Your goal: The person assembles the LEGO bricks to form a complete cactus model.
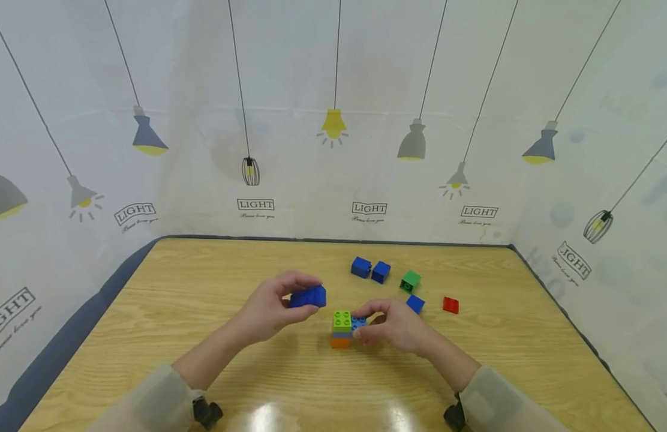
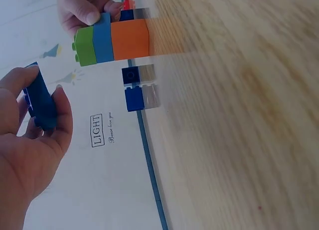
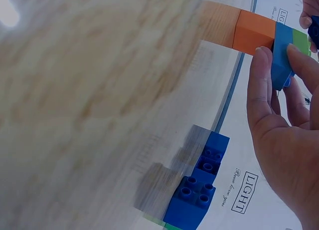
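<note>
My left hand [image 1: 266,307] pinches a dark blue building brick [image 1: 310,296] between thumb and fingers, held above the table to the left of a small stack. That stack has an orange brick [image 1: 341,342] at the bottom, a lighter blue brick [image 3: 282,55] in the middle and a lime green brick [image 1: 342,320] on top. The lighter blue brick juts out to the right past the other two. Thumb and fingers of my right hand [image 1: 395,327] grip this jutting end. In the left wrist view, the dark blue brick [image 2: 41,100] is apart from the stack.
Behind the stack lie two dark blue bricks [image 1: 361,267] side by side. Farther right are a green brick [image 1: 410,281], another blue brick [image 1: 415,303] and a flat red brick [image 1: 450,305]. The wooden table [image 1: 215,270] ends at a printed curtain [image 1: 306,180].
</note>
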### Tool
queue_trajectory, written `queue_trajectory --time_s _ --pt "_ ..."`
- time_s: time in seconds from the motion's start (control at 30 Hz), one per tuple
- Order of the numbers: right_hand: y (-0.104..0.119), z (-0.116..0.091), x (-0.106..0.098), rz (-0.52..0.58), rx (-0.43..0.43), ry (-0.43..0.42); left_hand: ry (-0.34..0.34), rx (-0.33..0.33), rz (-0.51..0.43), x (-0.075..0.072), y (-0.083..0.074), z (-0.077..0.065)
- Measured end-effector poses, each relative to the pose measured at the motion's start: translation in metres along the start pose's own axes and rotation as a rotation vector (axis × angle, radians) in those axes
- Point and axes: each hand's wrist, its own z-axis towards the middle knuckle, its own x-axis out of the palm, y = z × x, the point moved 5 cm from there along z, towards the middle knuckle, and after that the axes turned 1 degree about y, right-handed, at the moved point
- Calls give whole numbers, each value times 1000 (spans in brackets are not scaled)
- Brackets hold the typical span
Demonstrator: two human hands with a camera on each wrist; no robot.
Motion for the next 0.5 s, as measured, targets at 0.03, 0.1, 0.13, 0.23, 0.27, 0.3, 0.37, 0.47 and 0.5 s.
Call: queue_trajectory --time_s 0.03,0.1,0.13,0.23,0.27,0.3,0.37,0.47,0.5 --pt "0 0 0 -1 0 0 7 -3 3 2 -1 -1" --pt "0 0 0 -3 0 2 22 4 12 5 -2 -2" --pt "0 0 0 -3 0 3 29 5 15 6 -3 -2" --pt "0 0 0 -8 -7 6 48 5 28 11 -2 -3" --pt "0 0 0 -8 -8 7 53 1 32 13 -2 -2" --pt "0 0 -1 -9 -11 7 58 -6 38 14 0 -2" --pt "0 0 -1 -13 -18 9 68 -15 44 18 2 -1" --pt "0 1 -1 -16 -24 10 72 -24 42 23 6 1" --pt "0 1 -1 -16 -23 10 71 -24 43 25 7 2"
